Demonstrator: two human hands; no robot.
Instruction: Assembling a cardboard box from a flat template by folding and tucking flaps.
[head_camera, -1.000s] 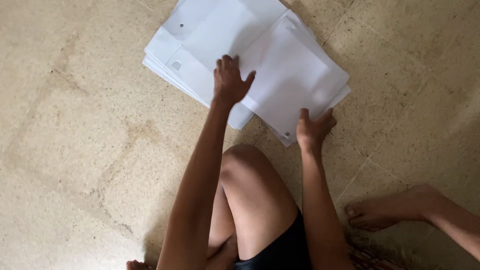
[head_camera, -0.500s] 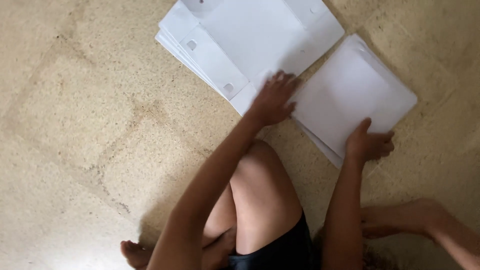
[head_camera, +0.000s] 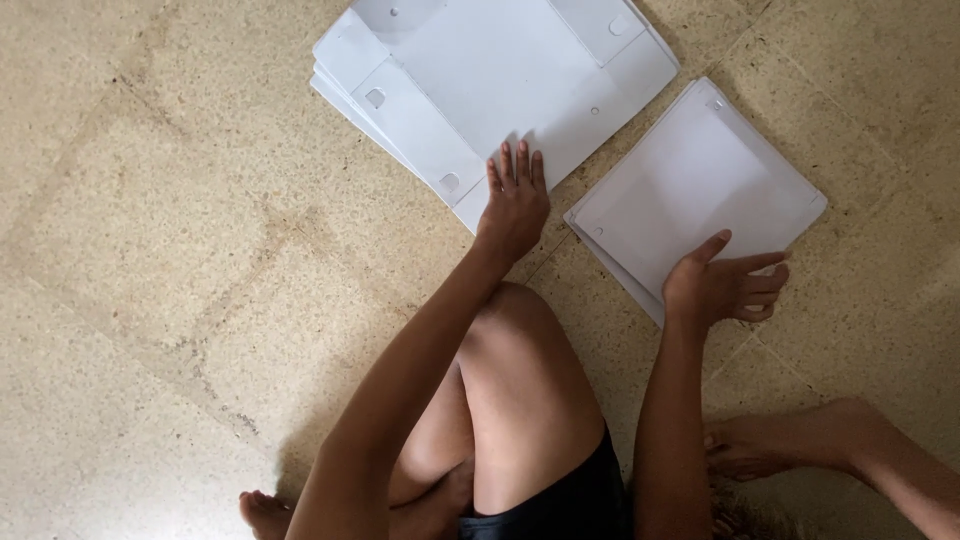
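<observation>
Since the earlier frames the two lots of white sheets have come fully apart: the smaller stack, which a second ago lay overlapping the larger one, now lies clear of it with a strip of bare floor between them. The left hand has shifted from the overlap to the near edge of the larger stack, and the right hand has followed the smaller stack outward.

The large stack of flat white die-cut sheets (head_camera: 500, 75) lies on the speckled stone floor (head_camera: 150, 250) at the far edge of the view, its top cut off by the frame. Folding flaps and small punched holes are visible on the uppermost sheet; several sheet edges show stepped along its left side. The left hand (head_camera: 515, 205) rests flat on its near corner, palm down, fingers extended and close together, gripping nothing.

The smaller stack of white sheets (head_camera: 690, 180) lies to the right, turned at an angle, near the large stack but not touching it. The right hand (head_camera: 722, 285) is at its near edge, thumb laid on the top sheet, fingers curled at the edge of the stack. Whether the fingers pinch the sheets cannot be told.

The two hands are well apart, one to each stack. The person sits on the floor with one bent knee (head_camera: 515, 330) between the arms. A bare foot (head_camera: 790, 450) rests on the floor at the lower right, and toes show at the bottom edge.
</observation>
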